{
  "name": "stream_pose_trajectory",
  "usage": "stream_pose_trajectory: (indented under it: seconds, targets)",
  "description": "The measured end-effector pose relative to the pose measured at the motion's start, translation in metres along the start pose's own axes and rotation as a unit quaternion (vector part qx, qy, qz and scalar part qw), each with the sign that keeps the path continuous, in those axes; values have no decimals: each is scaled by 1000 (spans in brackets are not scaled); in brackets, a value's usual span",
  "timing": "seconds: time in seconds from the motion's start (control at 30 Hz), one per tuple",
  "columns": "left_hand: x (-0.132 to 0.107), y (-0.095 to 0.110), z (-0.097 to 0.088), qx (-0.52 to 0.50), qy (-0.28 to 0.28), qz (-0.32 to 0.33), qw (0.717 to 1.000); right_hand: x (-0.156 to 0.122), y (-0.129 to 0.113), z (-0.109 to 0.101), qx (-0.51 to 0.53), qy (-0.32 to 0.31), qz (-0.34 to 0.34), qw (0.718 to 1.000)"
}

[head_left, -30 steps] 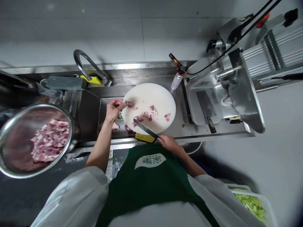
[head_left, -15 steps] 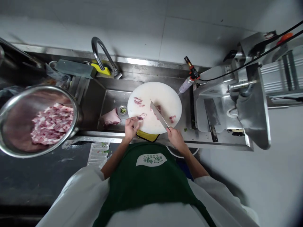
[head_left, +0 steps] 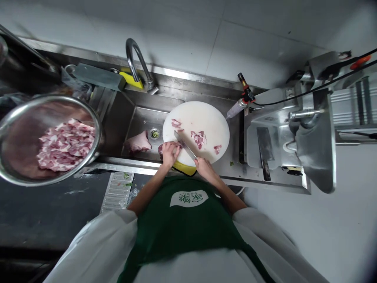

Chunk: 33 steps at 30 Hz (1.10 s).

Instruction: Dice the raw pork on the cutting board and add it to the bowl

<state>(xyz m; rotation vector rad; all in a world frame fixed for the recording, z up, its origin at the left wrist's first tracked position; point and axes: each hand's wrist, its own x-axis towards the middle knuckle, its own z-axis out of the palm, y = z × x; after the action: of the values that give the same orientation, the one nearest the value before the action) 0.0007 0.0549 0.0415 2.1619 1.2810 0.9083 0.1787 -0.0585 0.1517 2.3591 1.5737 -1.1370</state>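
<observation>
My right hand is wrapped round the handle of a knife, its blade slanting up and left over the round white cutting board. Just left of the blade, my left hand presses with bent fingers on a piece of raw meat at the board's left edge. Most of that piece is hidden under the fingers. Cut meat pieces lie right of the blade, with smaller scraps near the right rim and others at the upper left.
A large chunk of meat lies in the sink beside the drain. On the left stands a steel bowl of cut meat. A tap, a blowtorch and a cleaver on a slicing machine surround the board.
The knife and my right hand have moved left, off the central meat pieces and up to my left hand. My left fingers now press down on a meat piece. The view has shifted slightly.
</observation>
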Motion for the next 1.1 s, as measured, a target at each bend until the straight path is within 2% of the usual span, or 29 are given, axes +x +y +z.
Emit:
stream_pose_trajectory:
  seconds: [0.07, 0.13, 0.23, 0.3, 0.37, 0.43, 0.53, 0.63, 0.73, 0.8, 0.93, 1.03, 1.1]
  targets:
    - [1, -1, 15, 28, -51, 5, 998, -8, 5, -2, 4, -12, -2, 1000]
    - [2, -4, 22, 50, -60, -9, 997, -21, 17, -3, 11, -23, -7, 1000]
    - [5, -9, 17, 51, -60, -29, 997, -45, 46, -5, 12, -40, -6, 999]
    - [13, -8, 12, 33, -32, -41, 998, -60, 72, -5, 15, -38, -10, 999]
    - [28, -1, 14, 0, -2, -42, 999, -75, 96, -5, 36, -14, -10, 999]
    - [50, 14, 27, -35, -10, -24, 999, -86, 115, -2, 73, 40, 18, 996]
    - [86, 47, 64, -50, -95, -8, 994, -96, 131, 6, 133, 135, 96, 977]
    - [115, 74, 98, 13, -219, -19, 976, -102, 137, 14, 181, 198, 151, 951]
    - [127, 80, 108, 92, -368, -20, 925, -106, 140, 22, 231, 220, 179, 931]
    - [127, 75, 102, 99, -421, -7, 902, -106, 142, 26, 264, 226, 191, 918]
    - [117, 64, 82, -40, -393, 13, 918, -98, 145, 33, 302, 235, 209, 900]
    - [108, 65, 76, -189, -374, -73, 905, -88, 143, 33, 311, 244, 188, 899]
    - [107, 69, 75, -264, -330, -131, 897, -83, 140, 30, 300, 257, 168, 903]
